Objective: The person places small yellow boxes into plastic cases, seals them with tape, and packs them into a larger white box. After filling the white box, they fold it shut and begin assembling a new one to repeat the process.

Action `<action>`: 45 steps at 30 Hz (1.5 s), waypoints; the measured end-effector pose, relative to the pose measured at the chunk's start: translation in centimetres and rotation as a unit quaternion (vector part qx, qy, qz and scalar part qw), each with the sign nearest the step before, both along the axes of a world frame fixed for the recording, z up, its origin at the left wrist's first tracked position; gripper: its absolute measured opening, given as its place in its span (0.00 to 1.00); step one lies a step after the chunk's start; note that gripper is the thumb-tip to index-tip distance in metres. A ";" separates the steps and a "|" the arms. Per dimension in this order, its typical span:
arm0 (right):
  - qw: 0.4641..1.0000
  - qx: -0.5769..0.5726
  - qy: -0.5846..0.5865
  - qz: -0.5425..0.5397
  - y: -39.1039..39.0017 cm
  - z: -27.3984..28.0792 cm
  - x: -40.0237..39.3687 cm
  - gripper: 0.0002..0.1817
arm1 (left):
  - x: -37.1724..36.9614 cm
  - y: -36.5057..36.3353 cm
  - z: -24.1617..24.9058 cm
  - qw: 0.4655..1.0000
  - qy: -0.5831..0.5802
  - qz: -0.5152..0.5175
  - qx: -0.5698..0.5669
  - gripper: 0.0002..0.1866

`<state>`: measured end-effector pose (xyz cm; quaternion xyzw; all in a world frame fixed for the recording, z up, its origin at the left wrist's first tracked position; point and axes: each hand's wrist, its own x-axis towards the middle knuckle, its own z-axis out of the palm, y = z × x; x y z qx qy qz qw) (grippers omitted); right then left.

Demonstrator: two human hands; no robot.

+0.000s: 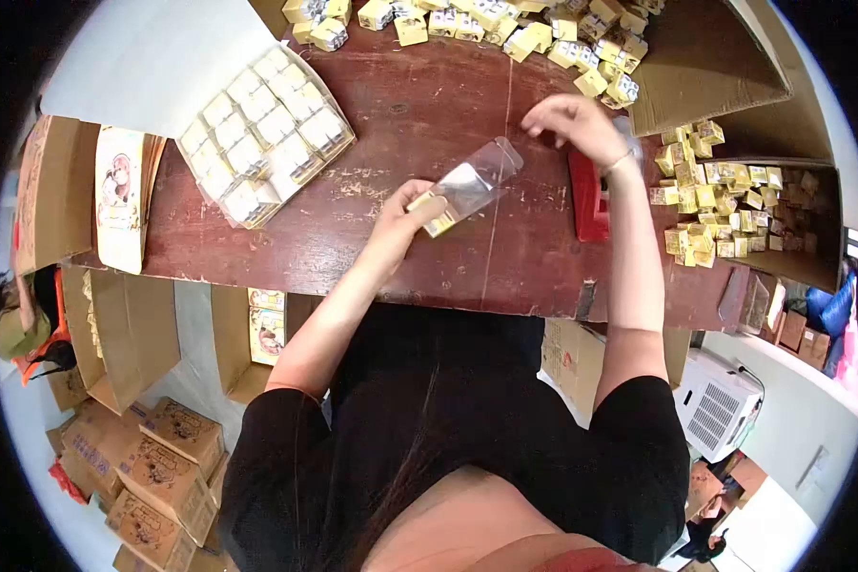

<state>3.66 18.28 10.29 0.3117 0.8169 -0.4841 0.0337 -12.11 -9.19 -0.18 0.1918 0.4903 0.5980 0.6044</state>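
Note:
Near the middle of the table, my left hand (405, 217) is closed around one end of a clear plastic box (477, 181). Yellow and white show at the held end, and a transparent flap stands up at the far end. To the right, my right hand (577, 124) hovers over the table with loosely bent fingers apart and nothing in them. It is apart from the clear box. Just below that hand lies a red tray-like object (588, 202), partly hidden by my right forearm.
Small yellow boxes (486, 21) lie along the far edge, and more spill from a tipped carton (815, 191) at right. An open white box (338, 133) at left holds rows of small packs. Printed sheets (121, 200) stand by the left edge; stacked cartons (167, 467) sit below.

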 end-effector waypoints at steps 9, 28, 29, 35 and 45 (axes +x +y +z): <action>0.793 0.526 -0.304 -0.031 8.5 -6.2 -2.5 0.16 | -0.6 -0.4 2.2 0.965 -0.247 -0.036 0.076 0.28; 0.873 0.444 -0.043 0.197 -2.1 -6.8 -0.5 0.33 | -1.8 -1.4 1.3 0.979 -0.192 -0.003 0.065 0.22; 0.872 0.446 -0.043 0.195 -1.5 -7.4 0.1 0.33 | -1.8 -1.1 1.4 0.984 -0.169 -0.016 0.059 0.22; 0.990 0.119 0.023 0.079 -4.2 -2.4 0.8 0.25 | -2.3 -1.1 1.4 0.997 -0.024 -0.073 0.023 0.27; 0.943 0.216 0.139 0.213 -9.0 4.8 0.1 0.25 | -0.4 1.1 3.8 0.963 0.198 -0.179 0.022 0.30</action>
